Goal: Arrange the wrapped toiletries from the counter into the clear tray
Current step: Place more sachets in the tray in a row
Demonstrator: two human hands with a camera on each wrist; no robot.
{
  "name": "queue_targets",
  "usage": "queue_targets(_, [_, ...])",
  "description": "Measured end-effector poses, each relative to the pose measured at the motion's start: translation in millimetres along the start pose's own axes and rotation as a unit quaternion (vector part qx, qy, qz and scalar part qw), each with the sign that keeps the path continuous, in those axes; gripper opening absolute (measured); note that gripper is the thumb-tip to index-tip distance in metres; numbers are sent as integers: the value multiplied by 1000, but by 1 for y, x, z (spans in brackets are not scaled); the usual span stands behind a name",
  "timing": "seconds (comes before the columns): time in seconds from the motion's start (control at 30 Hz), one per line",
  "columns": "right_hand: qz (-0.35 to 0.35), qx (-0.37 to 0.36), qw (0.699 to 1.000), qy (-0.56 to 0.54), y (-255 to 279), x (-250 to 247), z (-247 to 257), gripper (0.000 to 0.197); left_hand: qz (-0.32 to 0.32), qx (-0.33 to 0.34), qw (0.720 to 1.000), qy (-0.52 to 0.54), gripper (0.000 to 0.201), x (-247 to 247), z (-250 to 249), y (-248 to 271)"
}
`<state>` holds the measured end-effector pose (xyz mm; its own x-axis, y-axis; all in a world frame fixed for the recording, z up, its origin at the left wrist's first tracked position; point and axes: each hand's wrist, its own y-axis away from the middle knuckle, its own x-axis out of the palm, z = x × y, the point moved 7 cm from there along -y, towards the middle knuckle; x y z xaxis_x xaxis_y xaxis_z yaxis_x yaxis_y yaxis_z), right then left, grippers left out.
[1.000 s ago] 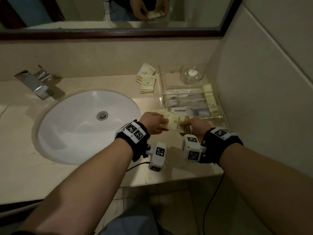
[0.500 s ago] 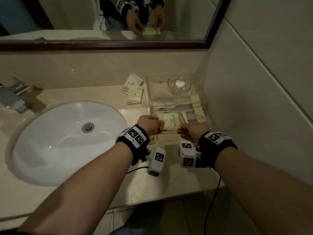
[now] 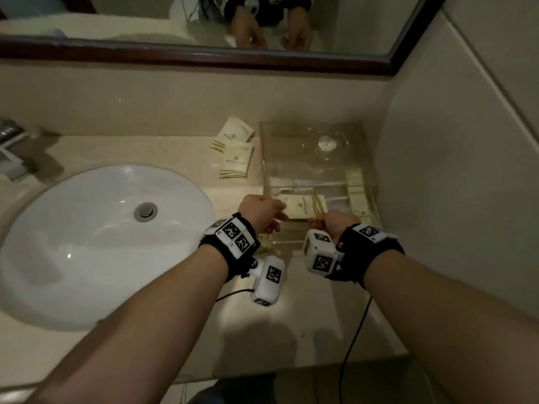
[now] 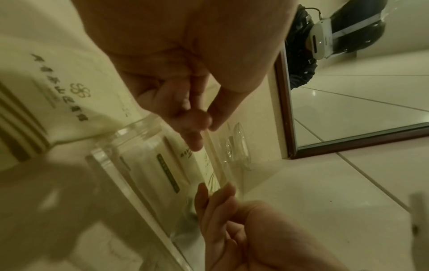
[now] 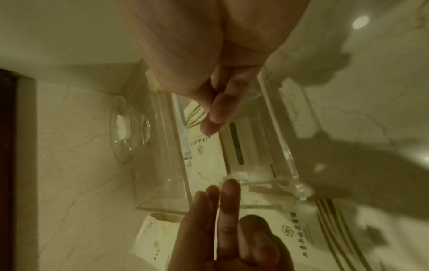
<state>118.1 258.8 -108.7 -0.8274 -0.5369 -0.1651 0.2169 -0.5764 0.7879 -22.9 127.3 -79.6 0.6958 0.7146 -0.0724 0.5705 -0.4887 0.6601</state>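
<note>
A cream wrapped packet [image 3: 303, 207] with gold stripes lies flat, low in the front part of the clear tray [image 3: 264, 158]. My left hand [image 3: 281, 211] pinches its plain end and my right hand [image 3: 316, 220] pinches its striped end. In the left wrist view the packet [image 4: 209, 161] shows edge-on between both hands, past the tray wall [image 4: 104, 152]. The right wrist view has the packet [image 5: 204, 146] inside the tray [image 5: 162, 207]. Two more packets [image 3: 234, 132] [image 3: 236, 164] lie on the counter left of the tray, and a third [image 3: 262, 247] lies under my left wrist.
A glass dish [image 3: 325, 144] holding a white soap sits at the tray's back. Other wrapped items [image 3: 357, 193] stand along the tray's right side. The white sink [image 3: 87, 243] fills the left counter; the tiled wall [image 3: 452, 170] is close on the right.
Both hands have carried the packet away from the counter's front edge, forward over the tray wall and down into the tray. The view has tilted downward.
</note>
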Motion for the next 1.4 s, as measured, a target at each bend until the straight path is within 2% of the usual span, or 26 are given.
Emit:
queue_targets(0.03, [-5, 10, 1000, 16, -2, -1, 3, 20, 4, -5, 1000, -2, 12, 1, -1, -2])
queue_targets(0.1, [-18, 23, 999, 30, -7, -5, 6, 30, 7, -12, 1000, -11, 14, 2, -2, -4])
queue_targets(0.2, [-16, 40, 998, 46, -8, -3, 9, 36, 42, -9, 999, -22, 19, 8, -5, -5])
queue_targets(0.33, [-5, 42, 999, 31, -21, 5, 11, 32, 93, -4, 995, 34, 11, 19, -9, -7])
queue_targets(0.47, [16, 45, 999, -8, -29, 19, 9, 24, 92, -14, 993, 75, 20, 19, -7, -11])
queue_targets(0.7, [27, 43, 998, -31, -36, 29, 14, 28, 81, -19, 992, 90, 32, 18, -9, -16])
queue_targets(0.83, [19, 21, 1000, -7, -42, 28, 17, 22, 75, -14, 993, 87, 32, 17, -7, -20])
queue_targets(1.2, [26, 4, 999, 47, -23, 32, 27, 27, 78, -6, 993, 86, 26, 13, -7, -21])
queue_targets(1.3, [1, 6, 997, 77, -13, 29, 27, 24, 85, 0, 991, 101, 22, 4, -8, -21])
queue_targets(1.4, [-33, -14, 995, 89, 0, 29, 31, 23, 63, 5, 995, 78, 20, -16, -7, -21])
